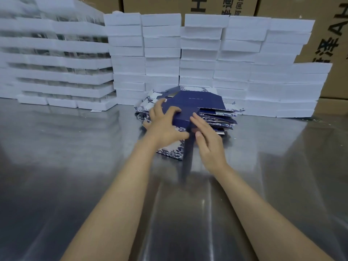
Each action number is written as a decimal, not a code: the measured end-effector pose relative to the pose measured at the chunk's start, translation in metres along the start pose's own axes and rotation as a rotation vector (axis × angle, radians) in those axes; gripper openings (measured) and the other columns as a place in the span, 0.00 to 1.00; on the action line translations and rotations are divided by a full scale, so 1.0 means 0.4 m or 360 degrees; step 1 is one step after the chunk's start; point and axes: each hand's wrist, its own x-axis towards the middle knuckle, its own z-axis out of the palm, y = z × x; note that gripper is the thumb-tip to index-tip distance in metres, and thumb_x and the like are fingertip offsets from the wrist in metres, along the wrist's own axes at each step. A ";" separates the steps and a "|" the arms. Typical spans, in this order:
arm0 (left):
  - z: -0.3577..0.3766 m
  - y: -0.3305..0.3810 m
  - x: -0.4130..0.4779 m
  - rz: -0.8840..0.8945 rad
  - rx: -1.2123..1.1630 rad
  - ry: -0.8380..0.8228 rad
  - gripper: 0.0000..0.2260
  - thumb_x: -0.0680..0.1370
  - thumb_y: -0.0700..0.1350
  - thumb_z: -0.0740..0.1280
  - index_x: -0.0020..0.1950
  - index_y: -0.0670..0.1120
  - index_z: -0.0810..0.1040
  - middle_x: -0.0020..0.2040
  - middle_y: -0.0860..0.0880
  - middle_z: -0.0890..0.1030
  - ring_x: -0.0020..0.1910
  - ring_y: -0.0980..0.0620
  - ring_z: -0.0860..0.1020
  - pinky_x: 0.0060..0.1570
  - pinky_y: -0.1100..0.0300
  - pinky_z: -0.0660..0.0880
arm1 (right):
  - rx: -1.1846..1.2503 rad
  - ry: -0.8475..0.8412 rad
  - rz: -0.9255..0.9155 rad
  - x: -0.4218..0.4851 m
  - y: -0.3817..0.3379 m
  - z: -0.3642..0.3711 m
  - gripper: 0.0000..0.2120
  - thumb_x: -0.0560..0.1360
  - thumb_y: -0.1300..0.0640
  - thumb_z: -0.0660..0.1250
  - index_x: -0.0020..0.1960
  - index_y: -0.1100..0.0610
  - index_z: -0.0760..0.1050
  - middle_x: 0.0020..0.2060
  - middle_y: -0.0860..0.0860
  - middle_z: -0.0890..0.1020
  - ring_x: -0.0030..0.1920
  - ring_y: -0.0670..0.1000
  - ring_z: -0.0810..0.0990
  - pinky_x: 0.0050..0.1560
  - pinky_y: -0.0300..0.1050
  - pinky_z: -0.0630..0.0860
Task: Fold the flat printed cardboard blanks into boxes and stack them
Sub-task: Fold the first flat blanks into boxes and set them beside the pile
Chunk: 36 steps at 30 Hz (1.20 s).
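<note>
Here, at the far left, tall piles of white trays [56,59] are seen on the steel table [75,176], blurred by motion. Next to them, across the back, rows of white foam blocks [197,53] are stacked against brown shipping cartons [329,25].

In the middle of the table lies the pile of flat printed blanks [216,117], navy with a blue-and-white leaf pattern at the edges. The top blank [188,108] is being worked on: the left hand [163,127] is curled over its near-left edge, fingers hooked on the navy panel and thumb tucked under, so it is gripped. A patterned flap [175,149] of the same blank hangs down toward the viewer (its fold already begun, it appears).

To the right, the right hand [209,142] is laid flat against the blank's near side, fingers straight and together, pressing rather than clutching.

The cardboard is judged light and fairly stiff, springy along its creases, with a smooth printed face that may slide under dry fingers. It is best taken at the panel edges near the score lines, not mid-panel, where it could buckle or crease visibly.
</note>
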 end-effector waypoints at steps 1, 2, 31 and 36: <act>-0.036 -0.028 0.006 -0.0023 -0.0139 -0.0027 0.28 0.63 0.55 0.76 0.60 0.60 0.72 0.73 0.55 0.53 0.72 0.53 0.54 0.71 0.44 0.58 | -0.0083 -0.0022 -0.0009 -0.008 -0.003 0.009 0.18 0.78 0.62 0.56 0.64 0.54 0.76 0.63 0.49 0.78 0.64 0.48 0.75 0.64 0.53 0.73; -0.079 -0.058 0.013 -0.0063 -0.0264 -0.0036 0.26 0.62 0.55 0.76 0.58 0.61 0.73 0.70 0.55 0.56 0.72 0.53 0.55 0.71 0.46 0.60 | -0.0195 -0.0102 0.0006 -0.015 -0.007 0.018 0.18 0.77 0.62 0.56 0.61 0.55 0.79 0.58 0.49 0.81 0.60 0.48 0.78 0.60 0.53 0.75; 0.040 -0.460 0.270 -0.0382 0.0281 0.0574 0.35 0.82 0.43 0.60 0.76 0.33 0.38 0.76 0.33 0.38 0.76 0.36 0.39 0.74 0.45 0.48 | -0.0532 -0.0516 0.0103 -0.003 0.012 0.073 0.11 0.73 0.66 0.63 0.42 0.55 0.82 0.39 0.43 0.82 0.46 0.43 0.76 0.41 0.46 0.76; 0.047 -0.503 0.320 -0.0596 0.0173 0.0488 0.39 0.81 0.44 0.63 0.76 0.34 0.35 0.77 0.36 0.37 0.77 0.36 0.42 0.74 0.46 0.51 | -0.0543 -0.0540 0.0127 0.004 0.016 0.081 0.11 0.72 0.61 0.60 0.39 0.53 0.81 0.38 0.42 0.82 0.44 0.43 0.76 0.41 0.47 0.76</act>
